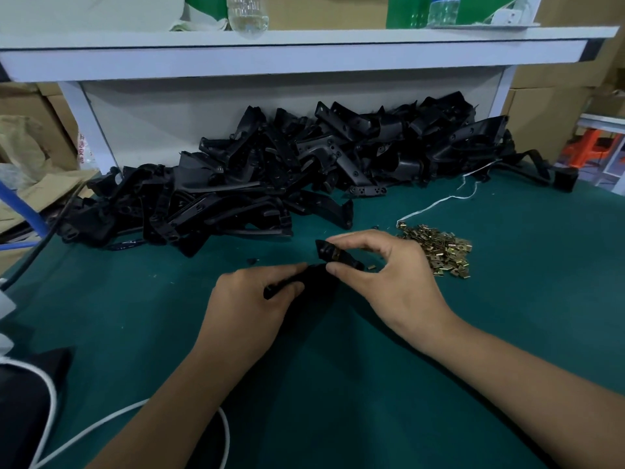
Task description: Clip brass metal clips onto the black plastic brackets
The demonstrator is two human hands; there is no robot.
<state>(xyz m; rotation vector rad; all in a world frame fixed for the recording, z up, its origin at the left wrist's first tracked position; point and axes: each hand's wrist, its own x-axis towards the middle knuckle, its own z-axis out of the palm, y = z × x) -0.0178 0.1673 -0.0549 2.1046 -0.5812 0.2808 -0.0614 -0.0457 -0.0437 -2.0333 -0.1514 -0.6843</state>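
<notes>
A white cable (135, 411) loops over the green bench (507, 299) at the near left. Behind lies a long heap of black brackets (287, 170). The left hand (250, 299) grips one bracket (318, 275) by its lower end; the right hand (385, 275) pinches a brass clip (336, 254) against its upper end. Just right sits the pile of clips (439, 252), a white string (449, 198) trailing behind.
</notes>
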